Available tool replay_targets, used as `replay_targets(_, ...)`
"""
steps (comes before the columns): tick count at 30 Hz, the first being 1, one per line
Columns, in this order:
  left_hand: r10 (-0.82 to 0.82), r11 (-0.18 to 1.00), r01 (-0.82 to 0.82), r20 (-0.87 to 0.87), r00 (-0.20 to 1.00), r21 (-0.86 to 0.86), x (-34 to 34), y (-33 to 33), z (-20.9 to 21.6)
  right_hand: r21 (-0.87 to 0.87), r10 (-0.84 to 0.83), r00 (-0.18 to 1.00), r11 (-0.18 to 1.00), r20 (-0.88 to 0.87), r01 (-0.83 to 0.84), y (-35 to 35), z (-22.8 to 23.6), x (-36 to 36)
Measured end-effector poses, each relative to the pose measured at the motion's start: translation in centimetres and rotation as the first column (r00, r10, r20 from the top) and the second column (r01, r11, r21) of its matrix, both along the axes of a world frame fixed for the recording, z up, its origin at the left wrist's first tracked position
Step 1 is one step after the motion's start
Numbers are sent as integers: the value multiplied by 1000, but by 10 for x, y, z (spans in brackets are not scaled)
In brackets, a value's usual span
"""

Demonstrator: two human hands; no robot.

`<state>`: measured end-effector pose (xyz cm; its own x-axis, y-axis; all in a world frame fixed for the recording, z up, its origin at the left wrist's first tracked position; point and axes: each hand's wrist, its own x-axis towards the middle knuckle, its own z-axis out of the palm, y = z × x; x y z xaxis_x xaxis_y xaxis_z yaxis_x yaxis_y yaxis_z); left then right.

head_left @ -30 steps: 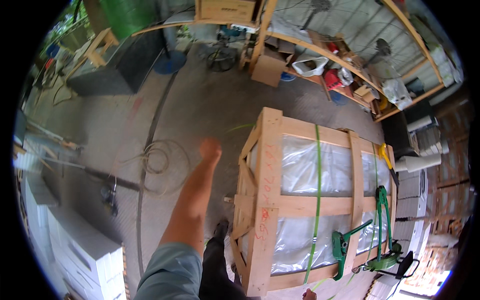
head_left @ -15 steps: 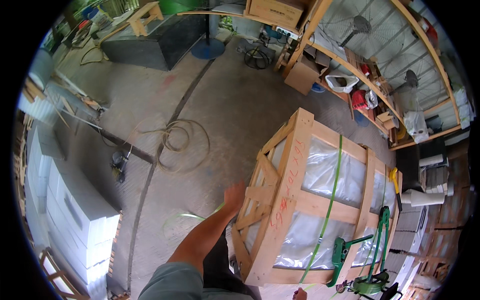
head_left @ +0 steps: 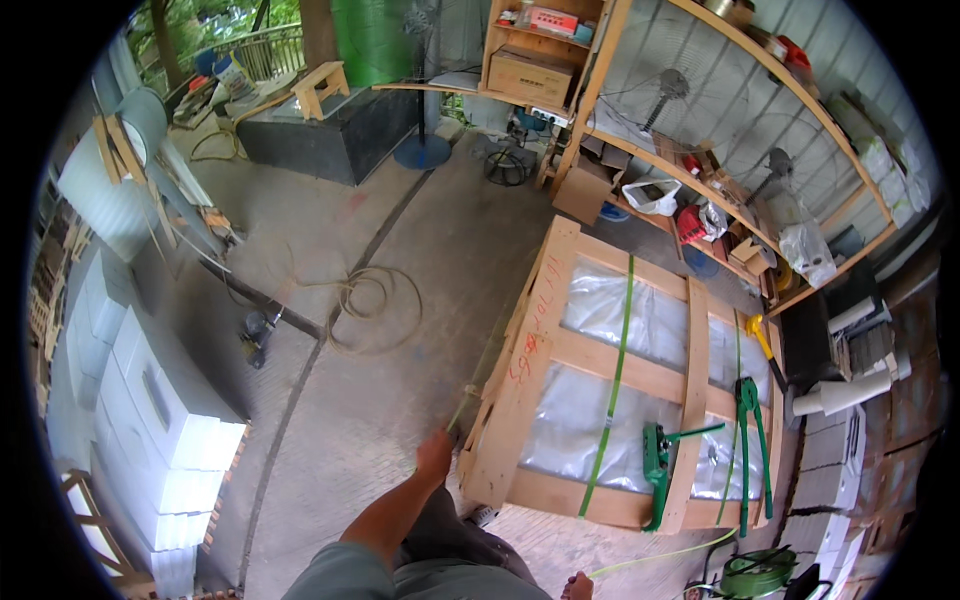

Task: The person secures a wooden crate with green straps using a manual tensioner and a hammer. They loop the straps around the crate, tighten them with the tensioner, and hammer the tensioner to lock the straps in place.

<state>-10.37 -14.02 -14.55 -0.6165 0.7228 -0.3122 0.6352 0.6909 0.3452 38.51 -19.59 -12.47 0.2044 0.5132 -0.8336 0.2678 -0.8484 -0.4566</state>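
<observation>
A large wooden crate (head_left: pixel 693 370) wrapped inside with clear plastic lies before me, banded by green straps (head_left: pixel 615 390). My left hand (head_left: pixel 435 455) is closed on a thin green strap (head_left: pixel 458 412) beside the crate's left end. Low in the picture, my right hand (head_left: pixel 577 587) is closed on a pale green strap (head_left: pixel 660 562) that runs right toward a green reel (head_left: pixel 752 577). On the crate top rest a green strapping tensioner (head_left: pixel 656 468), a long-handled green tool (head_left: pixel 745 395) and a yellow-headed hammer (head_left: pixel 756 327).
White stacked blocks (head_left: pixel 170 430) stand at the left. A coiled hose (head_left: pixel 375 310) lies on the floor ahead, near a small air tool (head_left: pixel 255 330). Behind are a dark box (head_left: pixel 320 145), a standing fan (head_left: pixel 420 150) and wooden shelving (head_left: pixel 650 155) with cartons.
The view has shifted, showing more of the background. My left hand, blurred before, now grips the strap lower down beside the crate. The strap from my right hand now shows stretching right.
</observation>
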Motion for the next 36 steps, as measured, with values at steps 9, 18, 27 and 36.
replay_targets(9,-13,992,20,58,998,-122,69,-148,13,-45,-154,987,987,-49,152,-22,-17,26)
replay_targets(18,-81,966,145,284,955,-213,125,-202,-6,55,-218,976,974,-8,218,-44,4,23)
replay_targets(27,-181,964,222,247,952,-146,136,-231,-37,-3,-259,966,966,-18,259,-75,8,56)
replay_targets(36,-142,986,151,114,983,-69,176,-240,-101,19,-70,997,997,-43,71,-86,-13,75)
